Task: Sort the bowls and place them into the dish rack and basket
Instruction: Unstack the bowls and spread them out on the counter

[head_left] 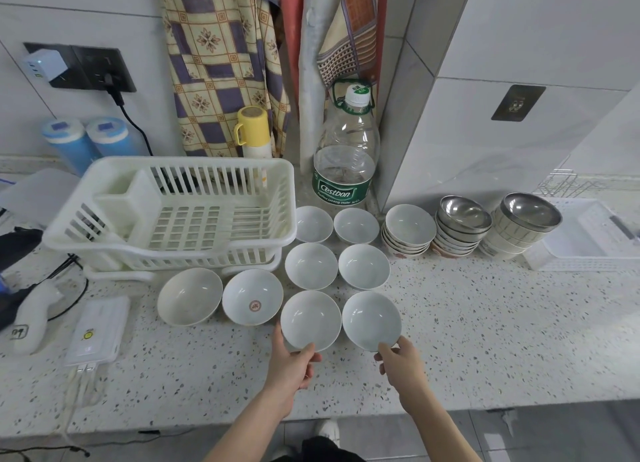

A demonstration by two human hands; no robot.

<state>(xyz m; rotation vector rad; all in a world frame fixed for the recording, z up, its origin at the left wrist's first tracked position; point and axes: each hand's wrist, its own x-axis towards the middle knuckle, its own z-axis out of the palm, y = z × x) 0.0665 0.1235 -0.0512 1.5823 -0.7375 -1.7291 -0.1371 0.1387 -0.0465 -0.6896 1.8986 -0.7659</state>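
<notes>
Head view: sorting barely begun. Rack [173, 219] seen empty; nothing placed in basket [585, 240] at far right, as far as visible. Eight white bowls laid singly on surface [485, 323], three stacks [464, 229] left between them and basket. Left hand [291, 368] fingers pinch near rim of front-left bowl [310, 319]; right hand [401, 361] fingers pinch rim of front-right bowl [371, 319]. Both bowls apparently on surface; lift can't be told. Basket cut off by frame edge, blurred. Stack counts unclear.
</notes>
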